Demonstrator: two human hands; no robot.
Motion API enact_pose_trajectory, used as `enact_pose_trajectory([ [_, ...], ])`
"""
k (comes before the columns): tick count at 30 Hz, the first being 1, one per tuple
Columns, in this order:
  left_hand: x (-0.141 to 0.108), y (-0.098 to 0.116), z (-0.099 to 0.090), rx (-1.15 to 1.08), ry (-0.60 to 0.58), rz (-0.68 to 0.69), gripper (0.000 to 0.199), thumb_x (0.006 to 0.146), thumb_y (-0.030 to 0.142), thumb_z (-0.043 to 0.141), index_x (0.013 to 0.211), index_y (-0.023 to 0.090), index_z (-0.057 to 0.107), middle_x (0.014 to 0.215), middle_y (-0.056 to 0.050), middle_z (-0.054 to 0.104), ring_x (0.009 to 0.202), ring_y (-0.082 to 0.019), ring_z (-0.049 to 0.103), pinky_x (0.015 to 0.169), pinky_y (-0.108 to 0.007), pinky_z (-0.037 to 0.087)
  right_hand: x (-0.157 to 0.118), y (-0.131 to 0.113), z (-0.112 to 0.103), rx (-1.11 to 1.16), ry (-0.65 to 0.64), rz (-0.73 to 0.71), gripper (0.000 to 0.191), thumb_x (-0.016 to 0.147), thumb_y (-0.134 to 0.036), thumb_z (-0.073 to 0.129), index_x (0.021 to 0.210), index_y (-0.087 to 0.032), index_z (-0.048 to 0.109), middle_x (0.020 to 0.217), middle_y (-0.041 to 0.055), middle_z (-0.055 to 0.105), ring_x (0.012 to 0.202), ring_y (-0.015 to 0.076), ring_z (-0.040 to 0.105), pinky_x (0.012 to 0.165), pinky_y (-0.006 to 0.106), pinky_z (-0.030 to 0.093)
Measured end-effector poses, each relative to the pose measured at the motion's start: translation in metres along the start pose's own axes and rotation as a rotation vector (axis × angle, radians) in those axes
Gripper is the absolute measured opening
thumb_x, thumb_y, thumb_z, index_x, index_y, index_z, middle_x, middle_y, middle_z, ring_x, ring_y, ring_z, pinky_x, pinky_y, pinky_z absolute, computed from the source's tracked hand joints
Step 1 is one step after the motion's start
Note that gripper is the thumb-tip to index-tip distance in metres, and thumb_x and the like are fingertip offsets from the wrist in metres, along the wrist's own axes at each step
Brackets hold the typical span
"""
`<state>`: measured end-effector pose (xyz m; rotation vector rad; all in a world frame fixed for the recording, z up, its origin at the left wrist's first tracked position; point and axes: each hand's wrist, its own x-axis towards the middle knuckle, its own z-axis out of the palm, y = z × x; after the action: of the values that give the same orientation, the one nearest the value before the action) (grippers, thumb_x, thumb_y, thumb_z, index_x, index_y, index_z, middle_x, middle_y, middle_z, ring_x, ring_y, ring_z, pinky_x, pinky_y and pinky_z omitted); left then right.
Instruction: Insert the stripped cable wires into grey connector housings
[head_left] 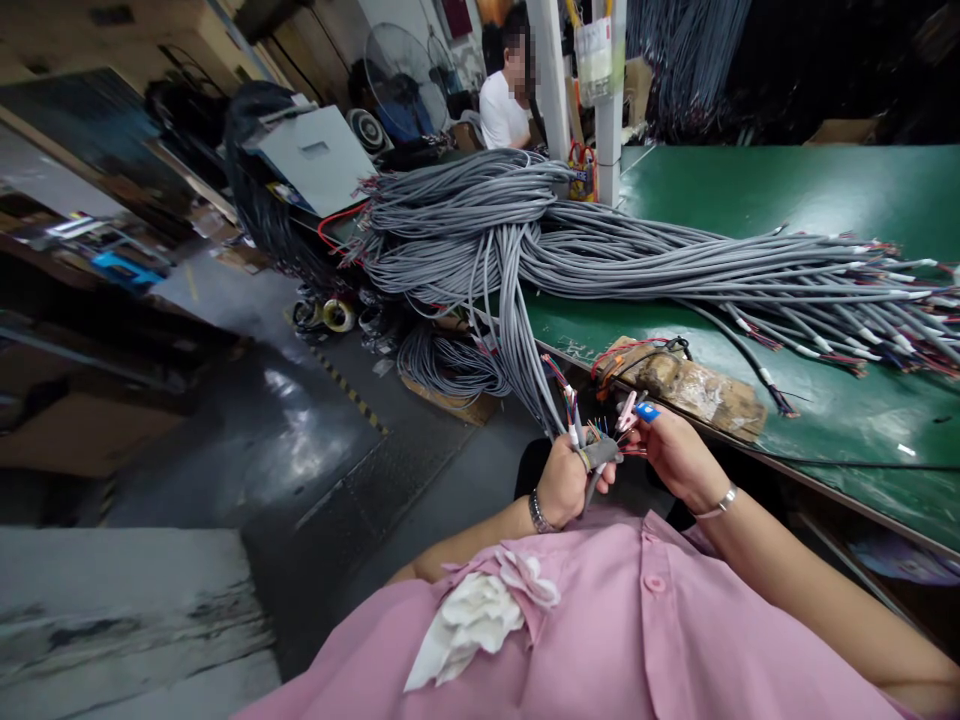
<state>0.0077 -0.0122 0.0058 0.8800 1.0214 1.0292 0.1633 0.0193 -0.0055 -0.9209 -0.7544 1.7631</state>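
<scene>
My left hand, with a watch on its wrist, is closed around the end of a grey cable. Something grey lies along its thumb; I cannot tell whether it is a covering. Thin coloured wires fan out above that hand. My right hand is pinched at the wires just to the right. A blue piece shows at its fingertips, beside a pale pink piece whose kind is unclear. Another cable end with a white band stands by my left hand.
A large bundle of grey cables lies across the green table, some hanging over its edge. A worn wooden block with wires sits at the edge. Behind are a white post, a fan and a seated person.
</scene>
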Motion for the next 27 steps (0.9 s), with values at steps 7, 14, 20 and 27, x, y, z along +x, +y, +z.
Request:
enact_pose_trajectory([
  [7,0.001,-0.002,0.0,0.007,0.015,0.01,0.029,0.074,0.04,0.066,0.068,0.013,0.058,0.049,0.0,0.056,0.037,-0.008,0.046,0.035,-0.019,0.035,0.006,0.015,-0.005,-0.004,0.06,-0.145,0.041,0.081,-0.059,0.058,0.077,-0.02,0.067,0.069,0.002,0.06,0.06,0.0132,0.05,0.06,0.028,0.043],
  [14,0.003,-0.004,0.004,0.011,0.045,-0.021,0.033,0.072,0.043,0.067,0.067,0.013,0.057,0.049,0.0,0.056,0.036,-0.008,0.046,0.035,-0.019,0.035,0.017,0.012,0.001,0.188,0.01,-0.023,0.042,0.07,-0.06,0.07,0.084,-0.021,0.069,0.074,0.0013,0.064,0.061,0.0127,0.053,0.057,0.026,0.044],
  [20,0.003,-0.006,0.003,0.043,0.047,-0.03,0.031,0.07,0.042,0.069,0.065,0.013,0.057,0.048,-0.001,0.057,0.036,-0.008,0.046,0.035,-0.019,0.034,0.013,0.013,0.002,0.233,-0.013,0.012,0.041,0.074,-0.062,0.064,0.084,-0.022,0.069,0.077,0.0014,0.065,0.06,0.0122,0.054,0.057,0.026,0.044],
  [27,-0.006,-0.006,0.0,0.017,0.019,0.001,0.033,0.071,0.044,0.069,0.065,0.013,0.056,0.049,0.0,0.058,0.036,-0.007,0.046,0.036,-0.019,0.033,0.005,0.006,0.001,0.189,-0.06,0.034,0.035,0.078,-0.057,0.063,0.082,-0.022,0.068,0.08,0.0027,0.066,0.064,0.0129,0.056,0.061,0.027,0.048],
])
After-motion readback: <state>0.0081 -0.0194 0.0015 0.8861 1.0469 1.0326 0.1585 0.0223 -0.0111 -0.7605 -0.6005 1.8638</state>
